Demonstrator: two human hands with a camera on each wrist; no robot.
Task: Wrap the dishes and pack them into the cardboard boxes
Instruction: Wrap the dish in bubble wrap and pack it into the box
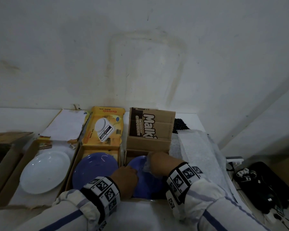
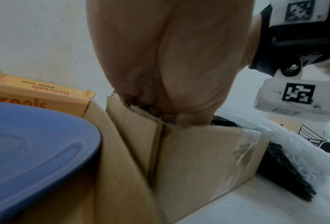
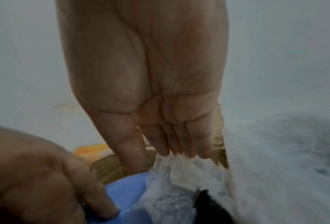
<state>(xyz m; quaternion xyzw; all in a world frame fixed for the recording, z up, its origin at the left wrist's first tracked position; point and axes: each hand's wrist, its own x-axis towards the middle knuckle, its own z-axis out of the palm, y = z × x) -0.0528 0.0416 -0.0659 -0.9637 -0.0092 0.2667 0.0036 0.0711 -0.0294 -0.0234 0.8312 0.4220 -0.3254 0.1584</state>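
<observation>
- Blue plate (image 1: pixel 144 179) sits in the brown "Malki" box (image 1: pixel 148 144), lower centre of the head view.
- Right hand (image 1: pixel 163 164) pinches bubble wrap (image 3: pixel 179 171) at the plate's right edge, fingers nearly straight.
- Left hand (image 1: pixel 125 178) rests curled on the plate's near-left rim; its grip cannot be told.
- Judgement: steady the rim with the left hand while tucking the wrap under evenly; loose folds may leave the plate bare.

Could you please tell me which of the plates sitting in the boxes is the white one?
It is the white plate in the box left of the yellow kitchen-scale box; the two plates to its right are both blue.
</observation>
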